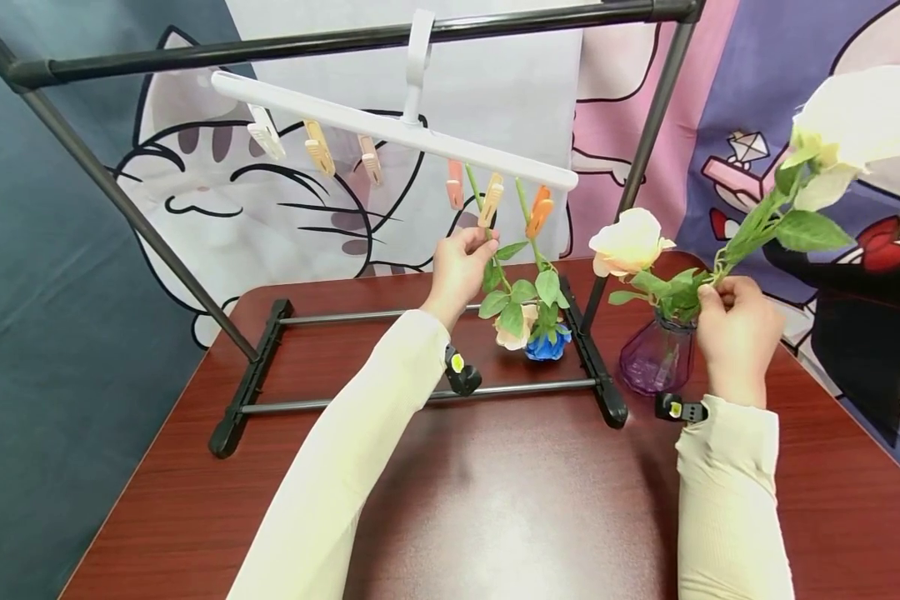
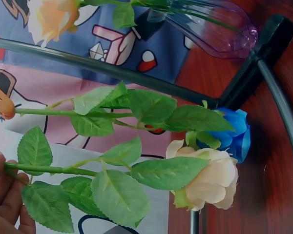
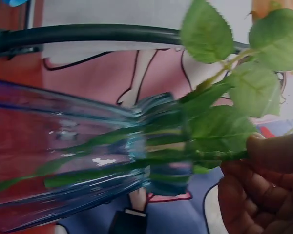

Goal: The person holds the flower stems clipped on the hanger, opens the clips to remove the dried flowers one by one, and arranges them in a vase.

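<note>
My left hand [image 1: 461, 262] pinches the stem of a pale peach rose [image 1: 517, 327], which hangs head down below a cream clothespin [image 1: 491, 200]. Beside it a blue rose [image 1: 547, 342] hangs head down from an orange clothespin [image 1: 540, 210]. Between thumb and fingers, my right hand [image 1: 738, 329] holds the green stem of a large white rose [image 1: 862, 125] just above the mouth of a purple glass vase [image 1: 656, 358]. Stems [image 3: 88, 173] show inside the vase in the right wrist view. A cream-yellow rose [image 1: 630, 242] leans left out of the vase.
A white hanger [image 1: 390, 129] hooks over the black rack's top bar [image 1: 270, 50]. Several other clothespins hang along it, including a white one [image 1: 266, 132] and a pink one [image 1: 455, 185]. The rack's feet [image 1: 251, 379] stand on the reddish-brown table [image 1: 495, 500]; printed cloth hangs behind.
</note>
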Demonstrator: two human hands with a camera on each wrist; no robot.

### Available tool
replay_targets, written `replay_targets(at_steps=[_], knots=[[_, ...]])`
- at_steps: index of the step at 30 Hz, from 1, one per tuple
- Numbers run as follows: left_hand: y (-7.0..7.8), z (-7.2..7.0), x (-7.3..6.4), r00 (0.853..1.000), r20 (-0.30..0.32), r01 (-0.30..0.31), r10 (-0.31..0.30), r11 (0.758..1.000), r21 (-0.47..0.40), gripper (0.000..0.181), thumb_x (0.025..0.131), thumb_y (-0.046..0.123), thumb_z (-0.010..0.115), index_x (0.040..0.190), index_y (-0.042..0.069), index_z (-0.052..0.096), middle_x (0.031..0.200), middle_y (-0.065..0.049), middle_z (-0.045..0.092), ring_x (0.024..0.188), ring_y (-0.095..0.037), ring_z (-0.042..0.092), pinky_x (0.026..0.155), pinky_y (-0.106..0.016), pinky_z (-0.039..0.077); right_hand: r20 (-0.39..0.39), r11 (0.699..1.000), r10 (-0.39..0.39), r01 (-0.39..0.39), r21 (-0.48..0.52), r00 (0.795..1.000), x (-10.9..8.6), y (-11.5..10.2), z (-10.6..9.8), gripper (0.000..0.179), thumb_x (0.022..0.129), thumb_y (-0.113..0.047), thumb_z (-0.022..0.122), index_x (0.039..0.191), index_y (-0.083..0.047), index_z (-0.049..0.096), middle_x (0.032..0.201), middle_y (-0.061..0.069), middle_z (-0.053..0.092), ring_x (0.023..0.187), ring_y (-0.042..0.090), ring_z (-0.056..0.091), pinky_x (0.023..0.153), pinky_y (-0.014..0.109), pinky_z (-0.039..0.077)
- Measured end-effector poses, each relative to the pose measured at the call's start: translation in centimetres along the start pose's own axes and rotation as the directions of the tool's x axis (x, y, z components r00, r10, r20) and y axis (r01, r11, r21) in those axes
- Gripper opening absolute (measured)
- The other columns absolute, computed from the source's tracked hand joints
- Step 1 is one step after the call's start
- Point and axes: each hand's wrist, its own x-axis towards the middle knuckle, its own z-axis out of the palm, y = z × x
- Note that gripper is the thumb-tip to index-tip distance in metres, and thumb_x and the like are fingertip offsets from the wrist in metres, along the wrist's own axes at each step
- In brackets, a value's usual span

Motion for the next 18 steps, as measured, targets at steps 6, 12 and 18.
replay_targets(at_steps=[6,12,18], knots=[[-0.3,-0.1,-0.2,0.999,-0.015,-0.036,0.036,0.999,0.001,0.017,0.088,0.013,0.063,0.101,0.006,0.070,0.096,-0.011,0.070,0.088,-0.014,0.062,0.071,-0.019,0.045,0.159,0.995,-0.040,0.054,-0.087,0.986,-0.4,0.9,0.0,0.026,0.088,-0.015,0.057,0.090,0.010,0.064,0.086,0.029,0.063,0.083,0.046,0.055,0.079,0.052,0.035],[-0.3,-0.1,-0.5,0.997,-0.024,-0.073,0.074,0.997,0.018,0.016,0.088,0.014,0.063,0.099,0.006,0.071,0.091,-0.010,0.071,0.080,-0.014,0.061,0.066,-0.019,0.043,0.228,0.984,-0.086,0.119,-0.135,0.970,-0.7,1.3,0.1,0.023,0.086,-0.013,0.058,0.082,0.009,0.064,0.081,0.030,0.061,0.082,0.049,0.053,0.074,0.054,0.036],[-0.4,-0.1,-0.6,0.996,-0.030,-0.080,0.081,0.996,0.026,0.016,0.088,0.014,0.063,0.099,0.006,0.071,0.089,-0.009,0.071,0.077,-0.013,0.059,0.064,-0.019,0.041,0.251,0.967,-0.183,0.221,-0.130,0.950,-0.6,1.6,0.4,0.025,0.082,-0.010,0.059,0.067,0.010,0.059,0.073,0.032,0.058,0.084,0.049,0.051,0.076,0.056,0.035]])
